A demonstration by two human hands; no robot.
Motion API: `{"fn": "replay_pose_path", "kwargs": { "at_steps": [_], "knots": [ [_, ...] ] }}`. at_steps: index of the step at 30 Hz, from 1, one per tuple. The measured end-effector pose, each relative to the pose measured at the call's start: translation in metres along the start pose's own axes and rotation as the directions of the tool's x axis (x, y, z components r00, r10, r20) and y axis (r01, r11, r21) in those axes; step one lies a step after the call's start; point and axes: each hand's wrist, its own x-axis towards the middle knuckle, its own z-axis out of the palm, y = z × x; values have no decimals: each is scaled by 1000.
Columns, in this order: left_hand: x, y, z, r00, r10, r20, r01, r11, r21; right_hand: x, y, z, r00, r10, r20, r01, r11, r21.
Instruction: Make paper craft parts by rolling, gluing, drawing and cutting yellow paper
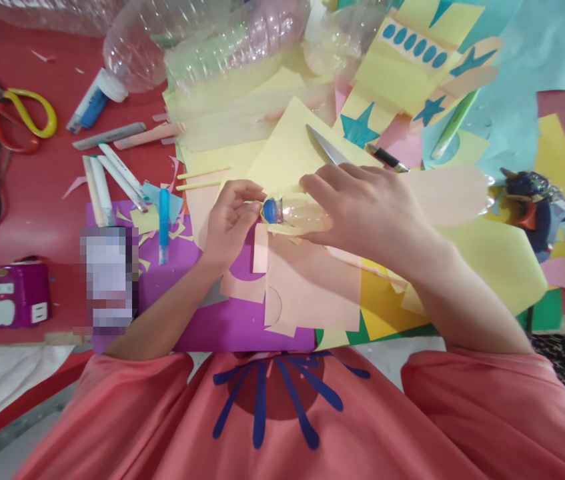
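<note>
A clear plastic bottle [303, 212] lies on its side over the paper, its blue cap [271, 211] pointing left. My right hand [362, 203] is wrapped over the bottle's body from above. At the cap end, my left hand [235, 219] has its fingers curled, thumb and fingertips on a thin yellow paper edge around the cap. A pale pink sheet [312, 293] lies just below the bottle. Behind my right hand, a blade [325, 145] and a black pen [387, 158] rest on yellow paper.
Scissors [32, 113], markers [119, 177] and a phone [108, 280] lie to the left, near a purple box [18, 295]. Large clear bottles [232, 47] stretch along the back. Cut paper with blue stars [359, 127] and a dark wrapped bundle [535, 207] are on the right.
</note>
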Motion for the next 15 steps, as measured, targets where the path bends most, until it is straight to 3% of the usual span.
{"fn": "replay_pose_path", "kwargs": {
  "at_steps": [5, 10, 15],
  "knots": [
    [1, 4, 0, 1000, -19, 3, 19, 989, 145, 0, -2, 4, 1000, -7, -18, 7, 1000, -8],
    [-1, 5, 2, 1000, -17, -25, 21, 982, 188, 0, -5, 3, 1000, -8, 5, 8, 1000, -12],
    [-2, 3, 2, 1000, 15, 28, -21, 973, 230, 1, -6, 5, 1000, -9, 17, 10, 1000, -18]
  ]
}}
